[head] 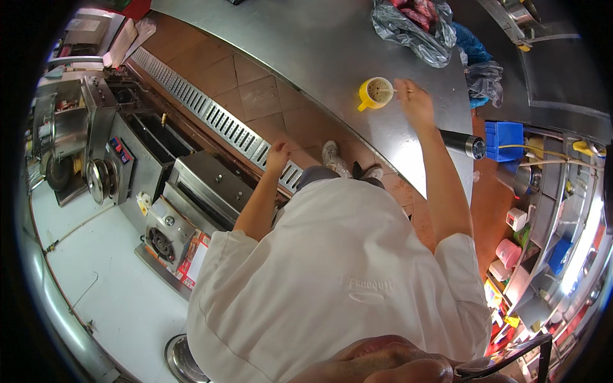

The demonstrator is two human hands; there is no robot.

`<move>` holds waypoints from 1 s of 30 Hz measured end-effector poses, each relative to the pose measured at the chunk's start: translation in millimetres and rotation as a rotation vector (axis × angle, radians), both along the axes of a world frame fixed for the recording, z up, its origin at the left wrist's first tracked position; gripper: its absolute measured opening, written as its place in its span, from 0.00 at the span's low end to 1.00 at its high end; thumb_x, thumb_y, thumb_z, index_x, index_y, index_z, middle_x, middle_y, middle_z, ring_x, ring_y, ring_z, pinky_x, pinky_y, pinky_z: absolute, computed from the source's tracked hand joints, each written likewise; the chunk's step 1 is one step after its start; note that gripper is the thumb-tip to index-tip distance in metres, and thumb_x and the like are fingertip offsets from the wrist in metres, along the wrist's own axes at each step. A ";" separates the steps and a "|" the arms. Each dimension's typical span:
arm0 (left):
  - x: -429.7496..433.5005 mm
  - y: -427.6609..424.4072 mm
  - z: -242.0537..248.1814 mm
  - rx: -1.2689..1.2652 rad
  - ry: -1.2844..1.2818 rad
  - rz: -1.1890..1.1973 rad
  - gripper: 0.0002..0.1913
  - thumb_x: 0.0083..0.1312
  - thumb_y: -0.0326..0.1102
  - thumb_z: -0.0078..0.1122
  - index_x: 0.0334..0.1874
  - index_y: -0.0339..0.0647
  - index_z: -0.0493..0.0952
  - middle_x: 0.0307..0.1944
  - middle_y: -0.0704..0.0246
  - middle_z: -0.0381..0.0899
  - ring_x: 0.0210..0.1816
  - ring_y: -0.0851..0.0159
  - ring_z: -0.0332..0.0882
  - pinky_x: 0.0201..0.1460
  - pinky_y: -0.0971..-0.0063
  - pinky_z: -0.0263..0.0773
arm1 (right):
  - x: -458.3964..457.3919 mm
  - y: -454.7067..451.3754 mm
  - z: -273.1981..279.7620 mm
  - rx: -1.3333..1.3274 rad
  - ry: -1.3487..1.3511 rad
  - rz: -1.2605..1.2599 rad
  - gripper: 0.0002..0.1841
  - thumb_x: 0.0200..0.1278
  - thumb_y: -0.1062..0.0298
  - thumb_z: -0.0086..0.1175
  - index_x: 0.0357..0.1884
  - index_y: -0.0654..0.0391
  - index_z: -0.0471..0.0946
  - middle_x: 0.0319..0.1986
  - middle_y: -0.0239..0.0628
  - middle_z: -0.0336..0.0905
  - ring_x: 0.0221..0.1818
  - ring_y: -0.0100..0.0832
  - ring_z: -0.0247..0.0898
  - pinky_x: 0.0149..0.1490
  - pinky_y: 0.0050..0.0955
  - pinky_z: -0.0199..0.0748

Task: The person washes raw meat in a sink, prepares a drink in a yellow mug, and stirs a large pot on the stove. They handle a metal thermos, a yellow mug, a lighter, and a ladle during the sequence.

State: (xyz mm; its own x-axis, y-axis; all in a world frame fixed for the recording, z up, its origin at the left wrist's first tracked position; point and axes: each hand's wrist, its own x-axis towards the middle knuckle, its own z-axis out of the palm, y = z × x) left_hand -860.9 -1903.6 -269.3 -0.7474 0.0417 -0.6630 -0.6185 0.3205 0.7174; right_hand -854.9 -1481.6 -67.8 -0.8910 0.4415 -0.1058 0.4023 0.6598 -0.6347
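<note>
On the steel counter [335, 57] stands a yellow mug [365, 101], filled with a light brown, frothy drink. My right hand [414, 103] is beside the mug with its fingers closed on a thin white stick [387, 90], whose far end reaches into the drink. The stick's exact kind cannot be told. A black tumbler [455, 140] is near my right forearm, partly hidden by it. My left hand [278, 155] hangs over the floor grating at my left side, its fingers loosely curled and nothing seen in it.
Grey plastic bags with something red inside [421, 28] lie at the counter's far right. A blue crate [504, 141] and shelving [550, 201] stand to the right. Cooking equipment [210, 184] lines the left, beside a slotted metal floor drain [225, 125].
</note>
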 end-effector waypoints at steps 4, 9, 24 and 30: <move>60.6 -70.2 -31.5 -0.015 -0.283 0.324 0.11 0.71 0.39 0.55 0.45 0.37 0.77 0.30 0.69 0.79 0.29 0.69 0.76 0.29 0.74 0.70 | -25.6 -4.4 -43.0 -0.139 0.004 0.150 0.19 0.71 0.48 0.51 0.44 0.54 0.81 0.35 0.49 0.83 0.38 0.53 0.80 0.42 0.44 0.76; 163.1 -151.4 -49.2 -0.171 -0.507 0.677 0.07 0.69 0.38 0.54 0.39 0.43 0.75 0.26 0.69 0.77 0.24 0.67 0.74 0.25 0.73 0.70 | -27.1 27.0 -45.7 0.110 -0.041 0.270 0.15 0.70 0.54 0.53 0.43 0.56 0.81 0.33 0.48 0.83 0.36 0.50 0.81 0.41 0.41 0.77; 105.0 -146.4 -16.5 0.044 -0.361 0.614 0.08 0.72 0.39 0.54 0.47 0.47 0.76 0.30 0.74 0.79 0.26 0.71 0.76 0.27 0.76 0.70 | 1.6 20.6 -70.8 -0.251 0.066 0.003 0.13 0.71 0.58 0.54 0.42 0.57 0.81 0.28 0.38 0.84 0.30 0.33 0.81 0.38 0.31 0.76; 63.8 -150.2 -6.5 -0.012 -0.323 0.552 0.10 0.71 0.40 0.56 0.51 0.49 0.76 0.34 0.74 0.81 0.33 0.70 0.79 0.32 0.75 0.73 | 1.6 10.6 -50.8 -0.193 0.041 -0.032 0.13 0.72 0.58 0.54 0.40 0.58 0.81 0.26 0.33 0.82 0.28 0.24 0.77 0.37 0.25 0.75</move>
State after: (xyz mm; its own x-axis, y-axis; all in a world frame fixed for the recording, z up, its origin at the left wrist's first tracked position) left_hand -797.0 -2053.7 -275.8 -0.4190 -0.3008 -0.8567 -0.8794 -0.1003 0.4653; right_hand -853.3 -1471.0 -118.6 -0.8820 0.4450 -0.1549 0.3923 0.5114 -0.7646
